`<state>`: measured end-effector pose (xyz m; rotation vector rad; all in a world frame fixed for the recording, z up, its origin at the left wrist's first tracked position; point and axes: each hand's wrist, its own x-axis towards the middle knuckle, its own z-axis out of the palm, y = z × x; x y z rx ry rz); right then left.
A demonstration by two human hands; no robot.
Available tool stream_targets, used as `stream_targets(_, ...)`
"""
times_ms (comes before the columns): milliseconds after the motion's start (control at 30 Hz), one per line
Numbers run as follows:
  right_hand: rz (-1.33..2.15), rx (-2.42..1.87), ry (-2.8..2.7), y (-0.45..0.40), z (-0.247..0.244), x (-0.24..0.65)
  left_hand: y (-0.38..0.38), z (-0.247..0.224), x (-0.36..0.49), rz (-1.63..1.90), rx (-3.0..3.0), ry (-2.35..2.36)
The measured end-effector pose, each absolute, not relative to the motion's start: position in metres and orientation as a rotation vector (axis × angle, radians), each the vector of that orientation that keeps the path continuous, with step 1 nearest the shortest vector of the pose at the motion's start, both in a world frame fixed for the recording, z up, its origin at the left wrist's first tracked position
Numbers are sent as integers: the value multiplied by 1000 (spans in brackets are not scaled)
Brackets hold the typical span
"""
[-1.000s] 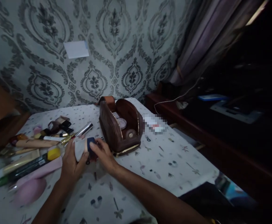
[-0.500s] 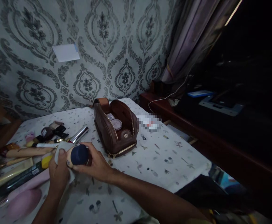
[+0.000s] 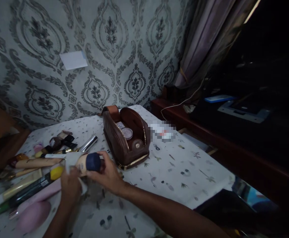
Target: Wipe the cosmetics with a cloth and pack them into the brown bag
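My right hand (image 3: 110,175) is wrapped round the dark blue cap end of a small beige bottle (image 3: 82,165), which lies tilted on its side in the air. At the bottle's other end, my left hand (image 3: 70,186) is closed on a white cloth or wipe (image 3: 71,159) and presses it against the bottle; its fingers are slightly blurred. Just beyond my hands, a brown toiletry bag (image 3: 114,140) stands unzipped, with a round compact (image 3: 127,133) visible inside. Beside my left hand lie a pink rounded brush-like item (image 3: 34,216) and a dark green tube (image 3: 26,191) with a yellow part.
Several cosmetics are heaped at the left, among them a silver tube (image 3: 89,143) and a beige tube (image 3: 39,162). A patterned white cloth covers the table (image 3: 171,178). On the right stands a dark red wooden desk (image 3: 209,138) with a cable (image 3: 181,100) across it.
The bottle has turned so that more of its beige side shows. My left hand and the cloth have shifted along it. The whole view has moved slightly.
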<state>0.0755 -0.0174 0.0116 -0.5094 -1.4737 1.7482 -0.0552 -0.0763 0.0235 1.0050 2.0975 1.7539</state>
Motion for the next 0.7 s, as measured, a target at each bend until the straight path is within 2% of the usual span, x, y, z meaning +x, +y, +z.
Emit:
stream_targets(167, 1898, -490, -1347, -16, 16, 75, -76, 6, -50, 1779, 1335, 1915)
stream_targets(300, 1912, -444, -1420, -17, 20, 78, -77, 9, -49, 1820, 1269, 1981)
stream_targets(567, 1228, -499, -1737, -19, 29, 79, -76, 20, -44, 1790, 1078, 2055)
stream_targets(700, 1045, -472, -1814, -20, 33, 83, -77, 28, -44, 1838, 1008, 2054)
